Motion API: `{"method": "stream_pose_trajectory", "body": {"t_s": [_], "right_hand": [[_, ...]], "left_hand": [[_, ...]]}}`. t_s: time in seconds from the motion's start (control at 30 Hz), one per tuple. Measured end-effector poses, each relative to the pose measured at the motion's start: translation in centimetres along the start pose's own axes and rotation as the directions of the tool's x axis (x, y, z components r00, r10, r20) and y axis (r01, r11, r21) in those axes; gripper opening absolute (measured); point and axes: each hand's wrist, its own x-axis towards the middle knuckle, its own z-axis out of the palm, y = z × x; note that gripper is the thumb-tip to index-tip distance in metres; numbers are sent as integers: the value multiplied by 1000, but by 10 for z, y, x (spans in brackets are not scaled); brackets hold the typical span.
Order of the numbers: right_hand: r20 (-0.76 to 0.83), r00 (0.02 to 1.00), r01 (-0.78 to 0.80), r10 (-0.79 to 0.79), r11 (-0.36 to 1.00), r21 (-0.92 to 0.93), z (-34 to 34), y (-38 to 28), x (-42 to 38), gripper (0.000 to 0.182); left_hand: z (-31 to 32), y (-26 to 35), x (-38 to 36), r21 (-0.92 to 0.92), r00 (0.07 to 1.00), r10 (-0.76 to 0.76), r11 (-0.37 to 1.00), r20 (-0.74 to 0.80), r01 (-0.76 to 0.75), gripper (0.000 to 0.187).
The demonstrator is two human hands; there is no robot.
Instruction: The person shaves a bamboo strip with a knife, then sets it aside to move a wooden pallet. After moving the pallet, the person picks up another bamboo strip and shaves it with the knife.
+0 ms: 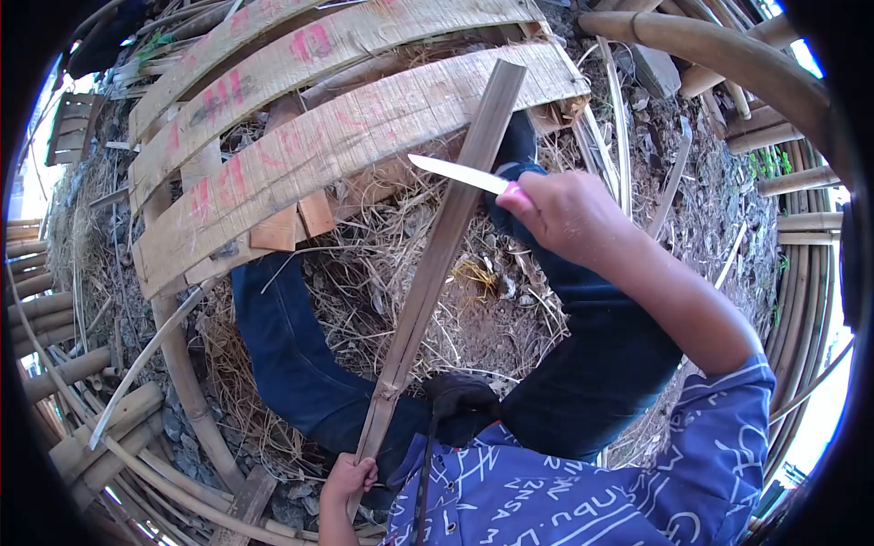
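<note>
A long split bamboo strip [428, 273] runs slantwise between my legs, its far end over the edge of a slatted wooden pallet [300, 155]. Down at its near end, my left hand [350, 476] is closed around the strip. My right hand [569, 214] grips a knife [455, 173] by its pink handle. The blade points left and lies across the upper part of the strip; whether it is cutting in cannot be told. A node [386, 391] shows on the strip above my left hand.
Dry shavings and straw [364, 291] litter the ground between my legs. Bamboo poles [719, 55] arch in from the upper right, and more poles [806, 264] stack along the right side. Further bamboo pieces [109, 437] lie at the lower left.
</note>
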Motion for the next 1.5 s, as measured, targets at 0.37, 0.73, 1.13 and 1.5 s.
{"method": "stream_pose_trajectory", "body": {"t_s": [0.37,0.73,1.13,1.5], "right_hand": [[-147,987,-62,66,998,26,16,26,11,41],[-44,994,98,-100,994,-39,18,5,6,48],[-163,980,-118,115,993,-6,1,19,3,42],[-19,999,39,-40,998,-51,19,12,6,47]], "left_hand": [[3,-1,0,-7,999,37,999,-31,-37,34],[6,-5,3,-31,995,92,995,-33,-93,34],[6,-5,2,-56,996,77,995,-53,-80,37],[9,-6,0,-48,988,150,987,-45,-152,38]]}}
